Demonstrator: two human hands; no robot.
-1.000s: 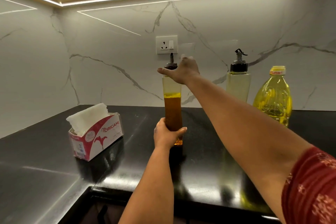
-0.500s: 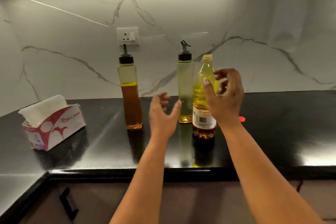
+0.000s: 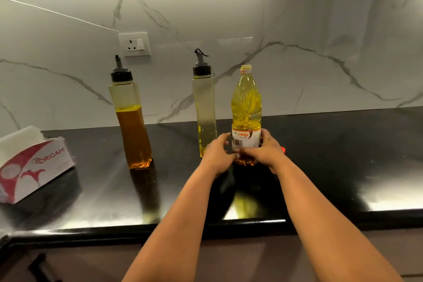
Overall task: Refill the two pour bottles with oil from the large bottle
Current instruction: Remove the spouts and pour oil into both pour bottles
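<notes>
both hands, left hand (image 3: 216,155) and right hand (image 3: 266,152), wrap their fingers around the large yellow plastic oil bottle (image 3: 246,107) standing capped at centre frame on the black counter (image 3: 343,155); opening step; next: unscrew its cap.

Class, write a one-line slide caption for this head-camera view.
Both hands, left and right, grip the large oil bottle beside two capped pour bottles.

The capped large bottle (image 3: 246,107) is gripped low down, upright on the black counter (image 3: 343,158), by the left hand (image 3: 217,155) and right hand (image 3: 266,152), just beside the pale pour bottle (image 3: 204,107), with the amber pour bottle (image 3: 130,119) and tissue box (image 3: 34,167) set further left.
</notes>
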